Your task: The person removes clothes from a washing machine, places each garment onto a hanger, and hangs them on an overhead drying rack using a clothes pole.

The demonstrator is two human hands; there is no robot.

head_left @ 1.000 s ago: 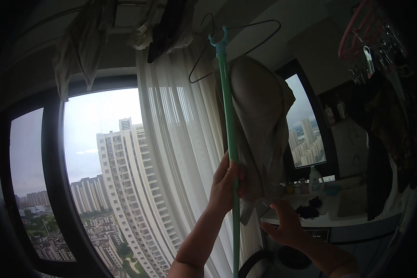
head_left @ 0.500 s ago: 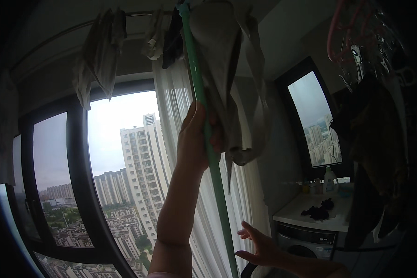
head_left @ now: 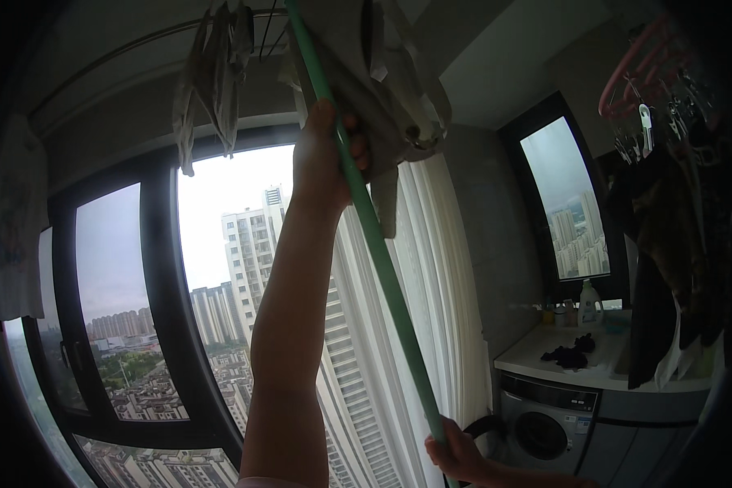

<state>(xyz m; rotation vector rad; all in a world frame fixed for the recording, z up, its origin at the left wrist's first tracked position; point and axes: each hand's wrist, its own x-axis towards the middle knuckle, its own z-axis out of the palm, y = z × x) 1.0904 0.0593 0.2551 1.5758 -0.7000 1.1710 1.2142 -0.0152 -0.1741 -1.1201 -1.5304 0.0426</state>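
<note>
A long green pole (head_left: pixel 374 236) slants from the top of the view down to the lower right. High up, my left hand (head_left: pixel 324 159) is wrapped round it, arm stretched out. Lower on the same pole, my right hand (head_left: pixel 457 452) is closed around it. Just beyond my left hand hangs a grey-beige garment (head_left: pixel 382 106), whose lower end is bunched. The pole's upper tip runs out of view, so I cannot tell what it touches there.
More clothes (head_left: pixel 211 89) hang from a ceiling rail on the left. Pink hangers (head_left: pixel 638 65) with clips and dark clothes (head_left: pixel 667 244) are at right. A washing machine (head_left: pixel 541 427) stands under a counter (head_left: pixel 516 354) holding a bottle (head_left: pixel 588 302) and dark cloth (head_left: pixel 571 351). White curtains (head_left: pixel 439 285) cover part of the window.
My right hand, open and off the pole before, has taken hold of it. My left hand and the pole have risen, and the hanging garment has shifted upward in view.
</note>
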